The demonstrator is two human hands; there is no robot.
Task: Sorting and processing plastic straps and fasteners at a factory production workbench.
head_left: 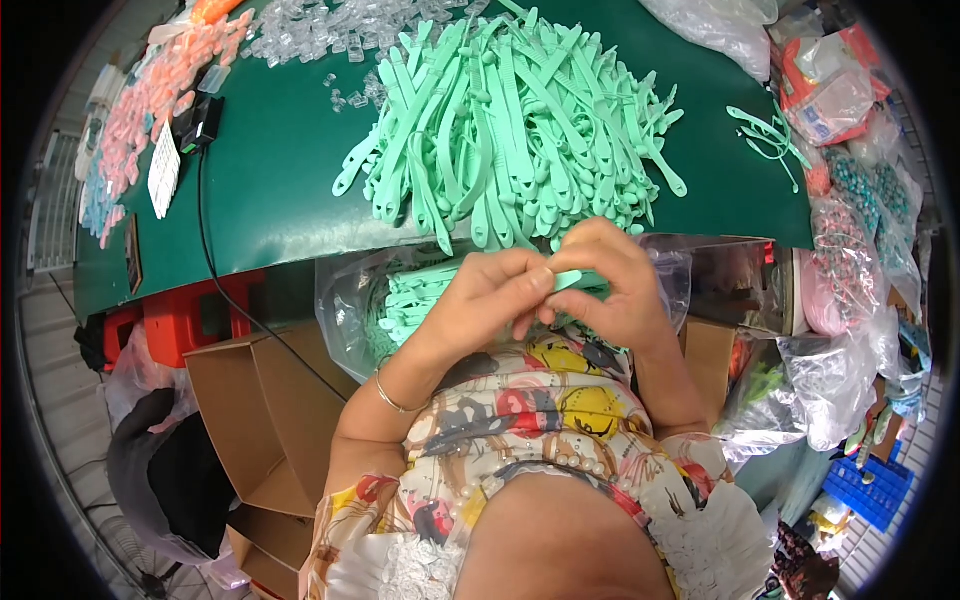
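Note:
My left hand (490,298) and my right hand (615,278) meet in front of the table's near edge. Between their pinched fingertips is a mint-green rubbery strap (568,281), mostly covered by the fingers. Just beyond the hands, a big heap of similar mint-green straps (510,130) lies on the green tabletop (285,185). Below the table edge, a clear plastic bag (340,310) holds more green straps (415,300), partly behind my left forearm.
Clear small plastic pieces (325,30) and pink-orange pieces (165,80) lie at the far left. A black cable (205,230) hangs over the edge. Cardboard boxes (270,410) stand at left. A few loose straps (770,140) and filled plastic bags (840,250) are at right.

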